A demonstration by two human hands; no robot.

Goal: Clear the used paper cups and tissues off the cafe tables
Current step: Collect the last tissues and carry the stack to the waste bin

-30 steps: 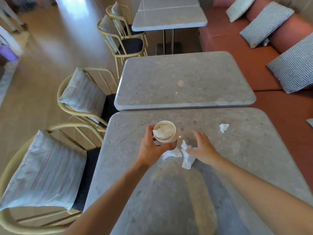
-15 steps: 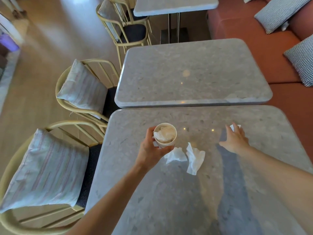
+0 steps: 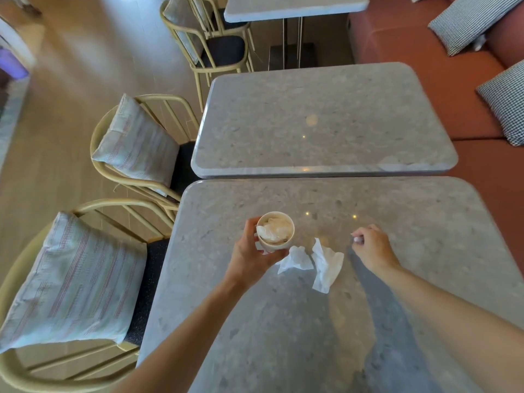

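My left hand grips a beige paper cup stuffed with crumpled tissue, held just above the near grey stone table. Two loose white tissues lie on the table right of the cup: a small crumpled tissue and a longer tissue. My right hand hovers right of them with fingers curled, pinching a small tissue scrap that barely shows at the fingertips.
A second grey table butts against the far edge of the near one, and a third table stands beyond. Cream metal chairs with striped cushions line the left side. A terracotta bench with checked pillows runs along the right.
My right hand left the long tissue, reached right to the small scrap, picked it up and pulled back toward the cup. The left hand kept holding the cup.
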